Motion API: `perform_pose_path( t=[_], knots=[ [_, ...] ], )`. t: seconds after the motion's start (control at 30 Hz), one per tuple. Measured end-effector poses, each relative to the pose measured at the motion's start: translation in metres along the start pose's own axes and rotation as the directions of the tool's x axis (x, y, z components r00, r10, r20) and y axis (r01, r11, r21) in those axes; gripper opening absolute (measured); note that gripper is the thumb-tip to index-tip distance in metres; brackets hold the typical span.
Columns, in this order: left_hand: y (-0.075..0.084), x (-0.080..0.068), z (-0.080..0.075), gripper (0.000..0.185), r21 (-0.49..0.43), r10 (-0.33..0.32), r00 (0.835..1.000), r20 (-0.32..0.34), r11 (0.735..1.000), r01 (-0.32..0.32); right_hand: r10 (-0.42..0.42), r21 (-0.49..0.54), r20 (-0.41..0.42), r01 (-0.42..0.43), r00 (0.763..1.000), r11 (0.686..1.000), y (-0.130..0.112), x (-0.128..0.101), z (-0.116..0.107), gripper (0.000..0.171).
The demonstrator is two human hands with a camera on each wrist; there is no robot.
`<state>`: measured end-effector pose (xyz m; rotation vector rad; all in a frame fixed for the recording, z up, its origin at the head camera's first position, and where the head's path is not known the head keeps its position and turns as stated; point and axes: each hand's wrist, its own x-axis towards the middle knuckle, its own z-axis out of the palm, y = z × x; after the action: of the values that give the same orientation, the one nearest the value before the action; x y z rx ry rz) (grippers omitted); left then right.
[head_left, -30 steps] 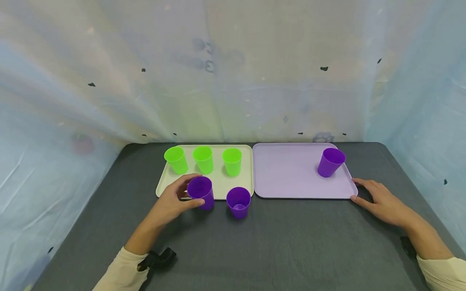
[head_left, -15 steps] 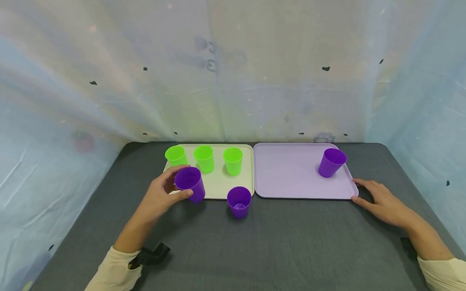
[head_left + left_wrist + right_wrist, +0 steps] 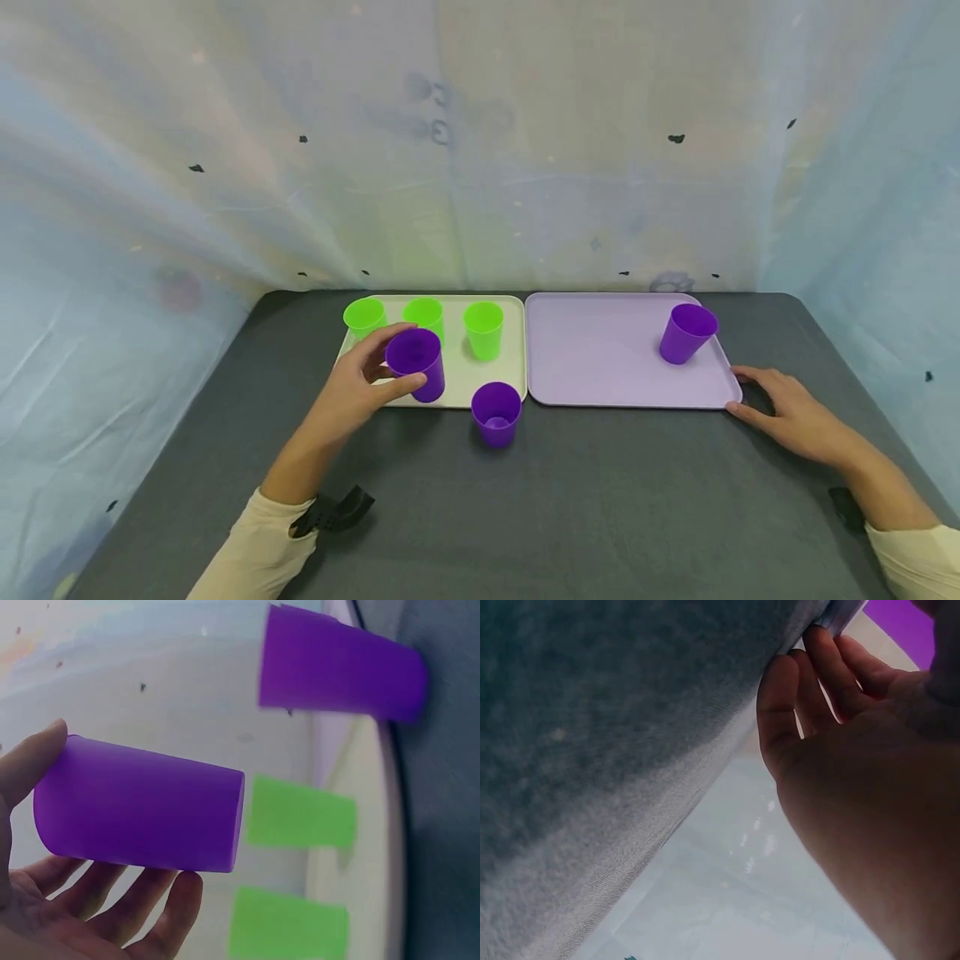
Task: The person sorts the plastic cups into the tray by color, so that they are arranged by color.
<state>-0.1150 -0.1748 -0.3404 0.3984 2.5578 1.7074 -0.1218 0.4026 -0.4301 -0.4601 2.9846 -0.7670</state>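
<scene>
The left hand (image 3: 360,390) gripped a purple cup (image 3: 416,362), its fingers (image 3: 382,337) curled round the far side and the thumb on the near side, over the near part of the pale green tray (image 3: 504,379). Three green cups (image 3: 483,330) stood upright in a row along the tray's far edge, the held cup partly covering the middle one. A second purple cup (image 3: 495,413) stood on the grey worktop (image 3: 585,508) just beside the tray's near edge. To the right lay the lilac tray (image 3: 600,358), with a third purple cup (image 3: 686,332) near its far right corner. The right hand (image 3: 791,410) lay flat on the worktop, fingertips touching the lilac tray's near right corner. Both arms wore cream sleeves (image 3: 251,554).
</scene>
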Motion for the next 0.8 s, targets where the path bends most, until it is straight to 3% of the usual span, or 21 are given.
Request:
perform_pose_path(
  t=[0.23,0.43,0.57,0.8],
  knots=[
    [0.021,0.019,0.027,0.066,-0.033,0.03,0.999,0.04,0.999,-0.029,0.02,0.004,0.022,-0.02,1.0,1.0,-0.001,-0.002,0.0,0.065],
    [0.024,0.027,0.044,0.067,-0.062,0.035,0.999,0.036,0.998,-0.033,0.04,0.006,0.028,-0.04,0.999,0.999,-0.002,-0.001,0.0,0.066],
    [0.025,0.032,0.057,0.064,-0.109,0.028,0.999,0.047,0.994,-0.022,0.007,0.005,-0.001,-0.007,1.0,1.0,0.0,0.0,0.001,0.063],
    [0.041,0.045,0.089,0.061,-0.169,0.026,0.995,0.094,0.986,-0.01,0.024,0.008,0.005,-0.024,1.0,1.0,0.001,-0.001,0.002,0.062]
  ],
)
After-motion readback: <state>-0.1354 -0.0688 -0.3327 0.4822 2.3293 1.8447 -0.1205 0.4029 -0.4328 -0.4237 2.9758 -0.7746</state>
